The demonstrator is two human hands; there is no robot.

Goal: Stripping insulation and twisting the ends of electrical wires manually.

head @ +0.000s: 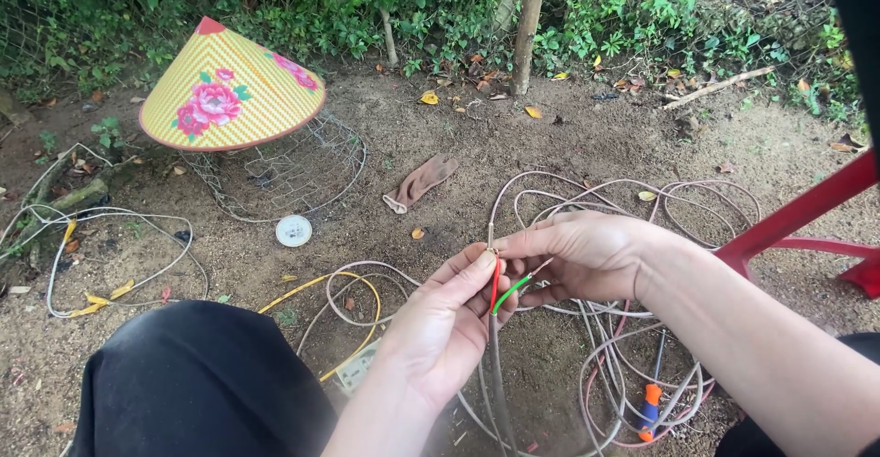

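My left hand (445, 324) grips a grey cable (496, 374) near its stripped end, thumb pressed on a red inner wire (495, 286). A green inner wire (511, 290) splays to the right beside it. My right hand (587, 255) pinches a thin bare strand sticking up at the cable end, fingers closed on it. Both hands meet above the dirt, over loose loops of pale cable (623, 365).
A yellow conical hat (229, 90) with pink flowers rests on a wire-mesh basket (293, 173). A glove (420, 182), a white round cap (293, 231), a yellow wire (339, 283), an orange-handled screwdriver (650, 407), a socket (357, 367) and a red chair leg (797, 219) surround me.
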